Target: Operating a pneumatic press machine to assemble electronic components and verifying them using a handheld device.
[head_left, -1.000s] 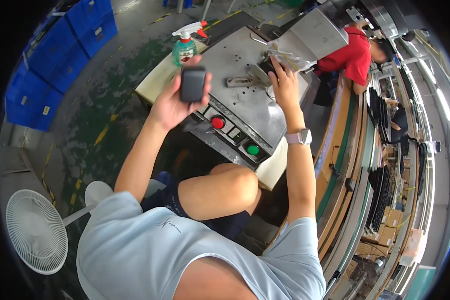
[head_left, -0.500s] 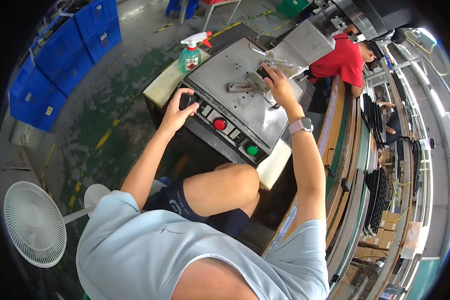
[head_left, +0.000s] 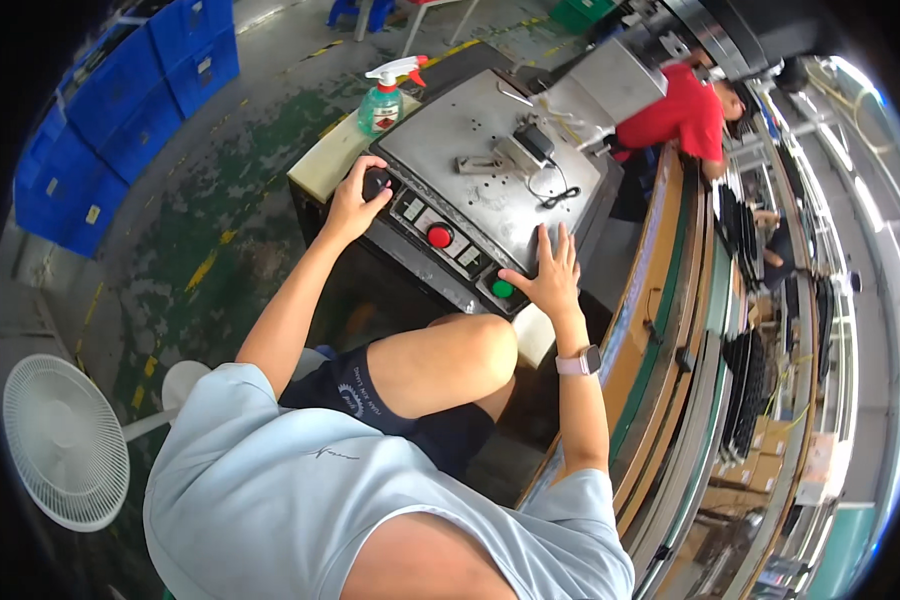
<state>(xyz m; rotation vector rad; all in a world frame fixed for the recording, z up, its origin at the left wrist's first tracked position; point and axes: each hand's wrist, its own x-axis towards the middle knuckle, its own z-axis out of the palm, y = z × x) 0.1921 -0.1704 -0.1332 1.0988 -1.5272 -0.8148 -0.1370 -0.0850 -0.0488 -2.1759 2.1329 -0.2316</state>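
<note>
Beyond the right hand (head_left: pixel 556 282) — a corded black adapter (head_left: pixel 535 142), well apart.

The left hand (head_left: pixel 350 208) is curled; the right hand (head_left: pixel 556 282) is splayed, thumb (head_left: pixel 520 281) outstretched; both forearms (head_left: pixel 295 302) reach forward.

An adapter (head_left: pixel 536 143) sat on a block (head_left: pixel 511 156) atop the machine (head_left: pixel 438 130), its cord (head_left: pixel 560 195) to the right. Along the front, one button (head_left: pixel 439 236) lay between the left hand (head_left: pixel 352 205) and right hand (head_left: pixel 555 282), another (head_left: pixel 502 288) at the latter. A bottle (head_left: pixel 380 110) stood at left; bins (head_left: pixel 100 150) and a fan (head_left: pixel 67 440) were farther left, rails (head_left: pixel 655 362) and a worker (head_left: pixel 678 115) right.
</note>
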